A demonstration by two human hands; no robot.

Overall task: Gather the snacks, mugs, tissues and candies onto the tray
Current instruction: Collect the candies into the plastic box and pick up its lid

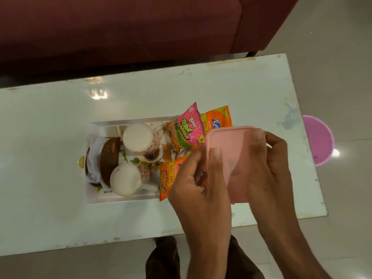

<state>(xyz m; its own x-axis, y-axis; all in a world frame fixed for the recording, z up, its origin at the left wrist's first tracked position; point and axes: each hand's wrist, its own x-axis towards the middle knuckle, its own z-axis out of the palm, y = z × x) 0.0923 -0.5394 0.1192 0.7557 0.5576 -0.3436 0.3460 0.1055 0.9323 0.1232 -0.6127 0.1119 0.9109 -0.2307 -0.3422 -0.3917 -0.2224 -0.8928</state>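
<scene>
Above the tray's right end, both hands' fingers pinch a light, stiff, slippery-looking pink lid by its 2 side edges.

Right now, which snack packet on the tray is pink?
The Bingo packet at the tray's far side; the two packets flanking it are orange.

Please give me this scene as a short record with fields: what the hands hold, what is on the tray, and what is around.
surface: white table
tray: white tray, on the table
on tray: two mugs, pink snack packet, orange snack packets, brown tissue holder
held: pink translucent box, over the tray's right end
left hand: grips the box
right hand: grips the box
around: maroon sofa, pink bucket on the floor
</scene>
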